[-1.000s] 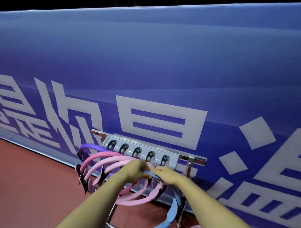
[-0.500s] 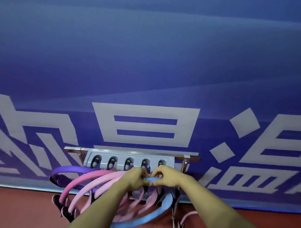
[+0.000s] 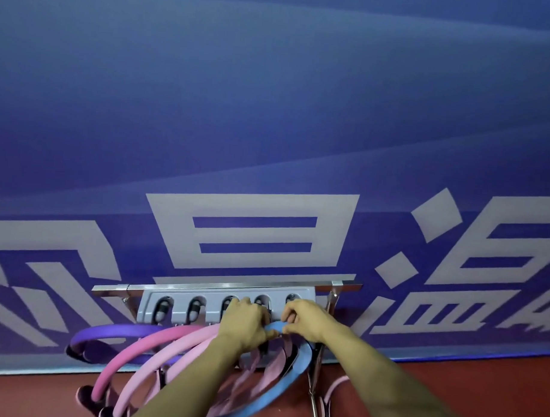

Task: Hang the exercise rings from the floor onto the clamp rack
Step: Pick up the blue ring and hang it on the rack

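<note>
A grey clamp rack with a row of black clamps sits on a metal bar against the blue banner. A purple ring, a dark pink ring and a light pink ring hang from it. My left hand and my right hand both grip the top of a blue ring, held up against the rack's right-hand clamps. The clamp behind my hands is hidden.
The blue banner with large white characters fills the view behind the rack. Red floor lies below. A metal stand leg drops from the rack's right end, with a pink ring on the floor beside it.
Both hands have lifted the blue ring's top up from below the rack to the clamps on its right side. The view has swung to face the rack squarely.
</note>
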`<state>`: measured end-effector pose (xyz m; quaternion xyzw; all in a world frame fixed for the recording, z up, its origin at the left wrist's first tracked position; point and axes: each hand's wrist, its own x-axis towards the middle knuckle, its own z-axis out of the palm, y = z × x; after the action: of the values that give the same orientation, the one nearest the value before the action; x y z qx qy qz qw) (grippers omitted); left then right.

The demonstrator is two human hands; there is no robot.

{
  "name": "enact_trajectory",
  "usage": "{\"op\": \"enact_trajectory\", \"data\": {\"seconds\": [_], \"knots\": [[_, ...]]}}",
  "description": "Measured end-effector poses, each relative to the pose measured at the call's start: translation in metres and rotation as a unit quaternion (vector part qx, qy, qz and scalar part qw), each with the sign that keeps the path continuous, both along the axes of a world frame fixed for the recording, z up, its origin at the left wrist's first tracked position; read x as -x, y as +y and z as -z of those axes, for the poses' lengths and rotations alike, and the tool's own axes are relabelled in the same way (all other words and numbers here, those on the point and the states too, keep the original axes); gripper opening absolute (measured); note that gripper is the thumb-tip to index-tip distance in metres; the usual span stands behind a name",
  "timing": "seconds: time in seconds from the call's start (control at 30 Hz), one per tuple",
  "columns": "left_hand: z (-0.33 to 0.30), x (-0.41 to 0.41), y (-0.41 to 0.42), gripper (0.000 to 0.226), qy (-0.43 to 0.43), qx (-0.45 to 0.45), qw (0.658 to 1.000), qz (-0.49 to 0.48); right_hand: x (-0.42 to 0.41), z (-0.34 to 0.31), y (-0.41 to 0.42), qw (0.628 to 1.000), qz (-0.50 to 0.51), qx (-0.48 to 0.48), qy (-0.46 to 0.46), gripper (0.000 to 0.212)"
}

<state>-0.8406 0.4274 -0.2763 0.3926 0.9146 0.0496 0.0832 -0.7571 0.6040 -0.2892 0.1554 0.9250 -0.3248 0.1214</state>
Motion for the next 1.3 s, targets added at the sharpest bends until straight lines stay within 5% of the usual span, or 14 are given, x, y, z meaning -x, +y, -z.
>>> {"op": "enact_trajectory", "data": {"seconds": [0.3, 0.53, 0.7, 1.03, 1.3], "knots": [[0.007, 0.002, 0.004, 0.04, -0.153, -0.028, 0.987, -0.047, -0.001, -0.002, 0.002, 0.999, -0.014, 0.006, -0.031, 0.006], [0.002, 0.002, 0.001, 0.027, -0.167, -0.031, 0.985, -0.027, -0.011, -0.008, -0.002, 1.0, -0.012, -0.003, -0.024, 0.016], [0.001, 0.0, -0.003, 0.011, -0.184, -0.123, 0.974, -0.044, -0.024, -0.018, -0.01, 1.0, 0.026, 0.003, 0.012, 0.017], [0.0, -0.026, 0.01, 0.028, -0.371, -0.388, 0.844, 0.001, -0.077, -0.032, -0.034, 0.969, 0.172, 0.061, 0.167, 0.036], [-0.022, -0.075, 0.029, 0.03, -0.395, -0.425, 0.812, 0.062, -0.159, -0.048, -0.022, 0.922, 0.282, 0.088, 0.25, 0.035]]}}
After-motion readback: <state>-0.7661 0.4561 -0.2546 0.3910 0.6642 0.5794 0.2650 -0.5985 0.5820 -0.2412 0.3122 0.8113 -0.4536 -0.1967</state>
